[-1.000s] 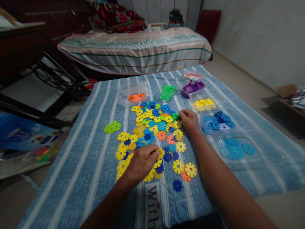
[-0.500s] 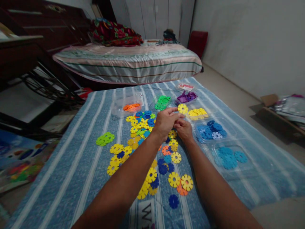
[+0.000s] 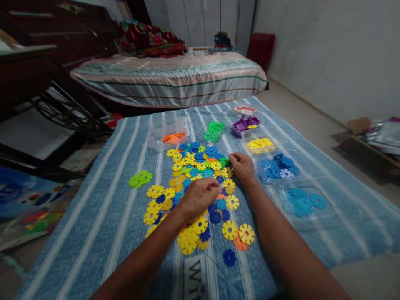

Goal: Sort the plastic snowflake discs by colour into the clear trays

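Observation:
Flower-shaped plastic discs, among them a yellow disc (image 3: 232, 202), lie in a loose, many-coloured pile on the striped blue cloth. My left hand (image 3: 200, 198) is over the middle of the pile with fingers curled together; what they hold, if anything, is hidden. At the pile's upper right edge, my right hand (image 3: 243, 167) pinches at the rim of a green disc (image 3: 224, 161). Beyond it, yellow discs (image 3: 261, 144) fill a clear tub. One more yellow disc (image 3: 252, 126) rests on the tub of purple pieces (image 3: 243, 123).
Clear tubs hold orange discs (image 3: 173, 138), green discs (image 3: 214, 131), blue discs (image 3: 279, 167) and light blue discs (image 3: 300, 203). Lime discs (image 3: 140, 179) lie apart at the left. A bed (image 3: 175, 81) stands behind, and a cardboard box (image 3: 375, 150) sits at the right.
The yellow disc held up by my hands has been let go and lies at the purple tub. My hands have parted; the left moved back over the pile, the right slightly nearer.

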Available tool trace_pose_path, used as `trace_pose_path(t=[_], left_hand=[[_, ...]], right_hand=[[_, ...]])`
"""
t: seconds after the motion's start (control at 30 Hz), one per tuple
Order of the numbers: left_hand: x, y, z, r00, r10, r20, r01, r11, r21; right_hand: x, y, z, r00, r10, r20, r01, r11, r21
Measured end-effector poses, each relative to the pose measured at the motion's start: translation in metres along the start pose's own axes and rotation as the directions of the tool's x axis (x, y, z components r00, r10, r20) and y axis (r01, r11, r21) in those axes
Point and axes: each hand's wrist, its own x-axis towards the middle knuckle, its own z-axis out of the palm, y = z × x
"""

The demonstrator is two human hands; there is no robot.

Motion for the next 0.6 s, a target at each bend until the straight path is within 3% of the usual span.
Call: trace_pose_path(t=[0.13, 0.27, 0.4, 0.6], left_hand=[[-0.023, -0.006, 0.002, 0.989, 0.094, 0.116, -0.113, 0.978, 0.177], [-0.015, 0.005, 0.000, 0.982, 0.157, 0.103, -0.176, 0.961, 0.212], [0.025, 0.027, -0.005, 0.960, 0.276, 0.044, -0.278, 0.928, 0.249], [0.122, 0.070, -0.001, 0.904, 0.425, -0.057, -0.377, 0.851, 0.365]], right_hand=[[-0.001, 0.001, 0.000, 1.000, -0.013, 0.005, 0.013, 1.000, -0.001], [-0.002, -0.001, 0.000, 1.000, -0.016, 0.000, 0.016, 1.000, -0.017], [-0.003, -0.004, 0.001, 1.000, -0.013, -0.002, 0.013, 1.000, 0.002], [-0.004, -0.004, 0.007, 1.000, 0.005, -0.006, -0.004, 0.999, 0.053]])
